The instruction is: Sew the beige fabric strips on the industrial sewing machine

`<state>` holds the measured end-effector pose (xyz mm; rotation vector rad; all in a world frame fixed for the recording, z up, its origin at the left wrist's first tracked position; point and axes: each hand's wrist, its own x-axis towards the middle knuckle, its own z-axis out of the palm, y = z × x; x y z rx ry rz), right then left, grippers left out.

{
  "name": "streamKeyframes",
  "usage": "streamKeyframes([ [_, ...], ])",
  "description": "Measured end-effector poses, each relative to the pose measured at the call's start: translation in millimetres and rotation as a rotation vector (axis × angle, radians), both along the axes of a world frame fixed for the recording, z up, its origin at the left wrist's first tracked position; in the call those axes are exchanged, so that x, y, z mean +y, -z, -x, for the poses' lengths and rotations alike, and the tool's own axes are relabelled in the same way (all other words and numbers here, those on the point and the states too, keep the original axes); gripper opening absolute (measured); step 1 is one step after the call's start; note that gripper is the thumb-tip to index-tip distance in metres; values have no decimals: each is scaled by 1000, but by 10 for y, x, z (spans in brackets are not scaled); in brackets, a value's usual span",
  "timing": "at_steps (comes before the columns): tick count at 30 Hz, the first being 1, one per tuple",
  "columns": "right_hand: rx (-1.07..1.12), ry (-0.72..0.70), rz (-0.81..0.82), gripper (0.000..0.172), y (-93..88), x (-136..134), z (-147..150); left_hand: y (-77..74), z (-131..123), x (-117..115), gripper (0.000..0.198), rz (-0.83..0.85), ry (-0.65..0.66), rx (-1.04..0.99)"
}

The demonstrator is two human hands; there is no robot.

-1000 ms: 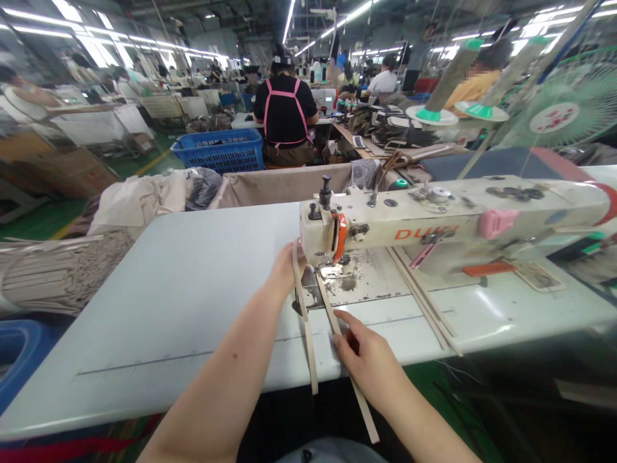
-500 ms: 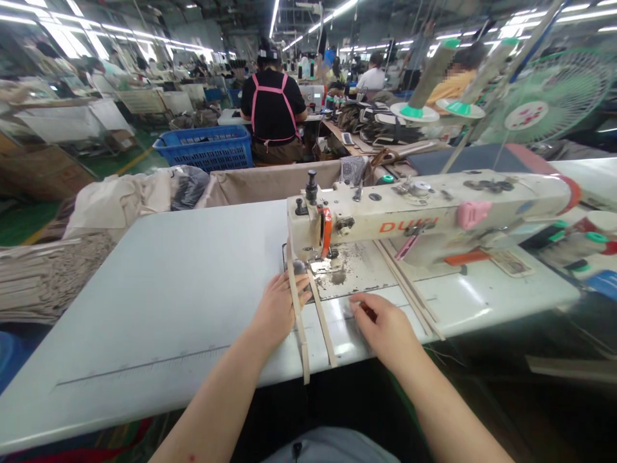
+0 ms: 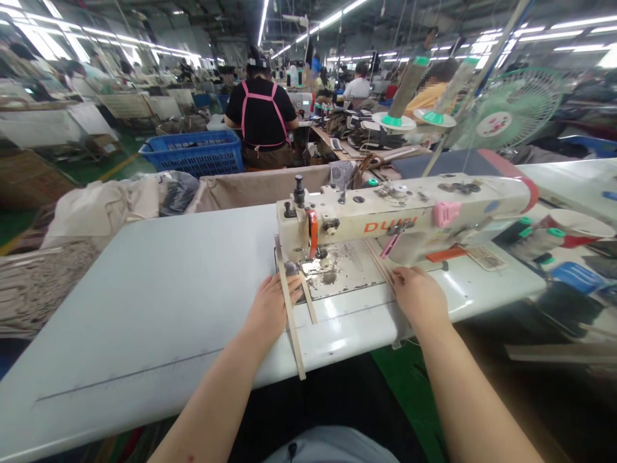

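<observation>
My left hand lies beside the needle area of the sewing machine, fingers stretched out flat. A long beige strip runs across the back of its fingers and hangs past the table's front edge. Its fingertips reach the top of a shorter beige strip, which comes out from near the presser foot. Farther right, my right hand is closed, thumb and fingers pinching the thin beige strips that lie on the machine bed under the arm. Their lower ends are hidden by this hand.
The white table has a ruler line along its front. Thread cones and a green fan stand behind the machine. Piled beige fabric lies left. Beyond are a blue basket and a seated person.
My right hand has moved right from the table's front and taken hold of the strips. The short strip near the needle now reaches less far toward me. The left hand stays by the needle.
</observation>
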<state>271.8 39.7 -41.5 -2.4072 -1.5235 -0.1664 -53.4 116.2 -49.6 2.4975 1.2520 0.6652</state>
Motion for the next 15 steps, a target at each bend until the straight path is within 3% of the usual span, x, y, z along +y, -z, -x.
streamKeyframes([
  [9,-17,-35,-23,31,25,45,33,-39,-6,-1,36,28,-3,-25],
  [15,212,-1,8,27,23,135,-40,-65,-12,-2,33,62,4,-57],
])
